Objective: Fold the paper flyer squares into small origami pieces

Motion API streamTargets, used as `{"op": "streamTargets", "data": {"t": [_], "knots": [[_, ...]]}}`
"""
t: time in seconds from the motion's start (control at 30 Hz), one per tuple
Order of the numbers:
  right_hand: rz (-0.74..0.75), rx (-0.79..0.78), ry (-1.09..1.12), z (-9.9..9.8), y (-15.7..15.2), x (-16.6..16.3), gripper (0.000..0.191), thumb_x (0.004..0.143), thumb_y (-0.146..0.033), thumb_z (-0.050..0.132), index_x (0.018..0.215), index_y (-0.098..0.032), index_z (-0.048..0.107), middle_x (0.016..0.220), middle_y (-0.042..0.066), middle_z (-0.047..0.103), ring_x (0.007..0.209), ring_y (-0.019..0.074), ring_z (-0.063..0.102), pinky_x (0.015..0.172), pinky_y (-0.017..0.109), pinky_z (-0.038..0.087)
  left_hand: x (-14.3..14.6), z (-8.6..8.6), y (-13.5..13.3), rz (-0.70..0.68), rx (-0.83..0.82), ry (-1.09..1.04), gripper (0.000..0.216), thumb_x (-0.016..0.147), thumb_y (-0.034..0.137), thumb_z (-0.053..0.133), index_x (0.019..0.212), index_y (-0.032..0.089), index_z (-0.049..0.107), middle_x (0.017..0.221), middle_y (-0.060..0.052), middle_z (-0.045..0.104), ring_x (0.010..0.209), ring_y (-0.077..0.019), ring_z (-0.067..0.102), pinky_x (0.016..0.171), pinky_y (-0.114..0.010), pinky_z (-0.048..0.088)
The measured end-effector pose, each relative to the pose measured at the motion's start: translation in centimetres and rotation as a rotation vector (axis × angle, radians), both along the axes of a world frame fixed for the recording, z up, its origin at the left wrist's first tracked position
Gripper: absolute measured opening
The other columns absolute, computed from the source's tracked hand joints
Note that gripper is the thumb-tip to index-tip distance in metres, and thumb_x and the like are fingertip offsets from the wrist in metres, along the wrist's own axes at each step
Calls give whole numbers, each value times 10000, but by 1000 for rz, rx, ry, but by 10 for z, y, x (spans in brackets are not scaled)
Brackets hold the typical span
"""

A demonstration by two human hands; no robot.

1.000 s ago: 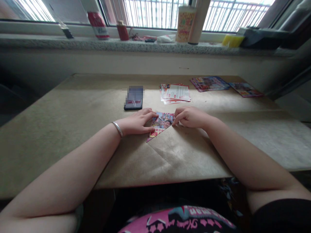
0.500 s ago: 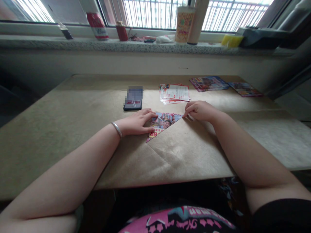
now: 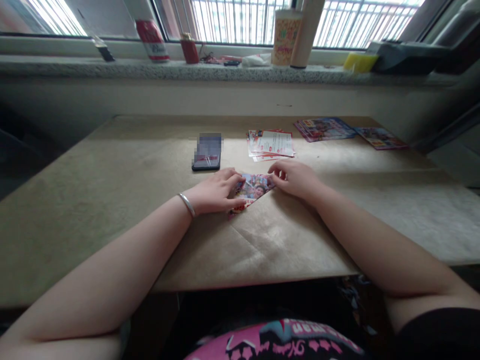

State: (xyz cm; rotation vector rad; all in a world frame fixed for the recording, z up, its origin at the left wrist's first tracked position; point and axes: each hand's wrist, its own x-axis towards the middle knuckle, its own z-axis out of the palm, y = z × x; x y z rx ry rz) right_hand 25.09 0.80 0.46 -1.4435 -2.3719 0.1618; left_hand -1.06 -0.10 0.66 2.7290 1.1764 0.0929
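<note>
A colourful printed flyer (image 3: 257, 186), folded to a triangle with its long slanting edge toward me, lies on the table. My left hand (image 3: 217, 191), with a silver bangle at the wrist, rests flat on the flyer's left part, thumb and fingers spread apart. At the flyer's right corner, my right hand (image 3: 294, 177) has its thumb and fingertips curled in around the paper. The tip of that corner is hidden under the fingers. Just beyond my left hand lies a phone (image 3: 207, 151).
White-and-red printed sheets (image 3: 272, 143) lie in a stack past my right hand. Several colourful flyers (image 3: 324, 129) are at the table's back right, one more flyer (image 3: 380, 138) beside them. On the windowsill stand a can (image 3: 152, 41), a patterned cup (image 3: 285, 39) and a yellow object (image 3: 360, 62).
My right hand has moved left, and the flyer's right corner is now covered by its fingers. My left hand has slid slightly right over the flyer.
</note>
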Motion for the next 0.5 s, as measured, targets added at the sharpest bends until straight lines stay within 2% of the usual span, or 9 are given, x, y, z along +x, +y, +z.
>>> {"op": "streamTargets", "data": {"t": [0.13,0.2,0.3,0.5], "knots": [[70,-11,-82,-6,-9,-27,385,779,-577,629,944,-229,621,1003,58,674,912,230,608,714,315,414,4,-6,-5,20,78,21,746,816,680,520,1296,110,486,1339,-173,476,1281,-309,442,1116,-402,326],[45,-20,-102,-8,-8,-30,434,758,-623,632,937,-229,598,1010,60,670,917,238,608,709,316,409,5,-9,-6,20,110,25,735,831,671,504,1299,105,475,1362,-181,467,1340,-313,385,1136,-409,302],[26,-32,-110,-10,-5,-27,443,761,-630,630,938,-228,580,1013,60,671,913,239,610,702,316,406,6,-13,-8,33,138,32,705,852,624,490,1317,96,453,1401,-194,441,1402,-313,311,1161,-416,268],[31,-83,-87,-9,3,-14,425,752,-594,672,947,-226,588,1001,65,670,872,223,602,678,303,396,7,-13,-10,47,115,42,739,841,598,507,1360,77,433,1430,-209,408,1358,-324,374,1156,-416,285]]}}
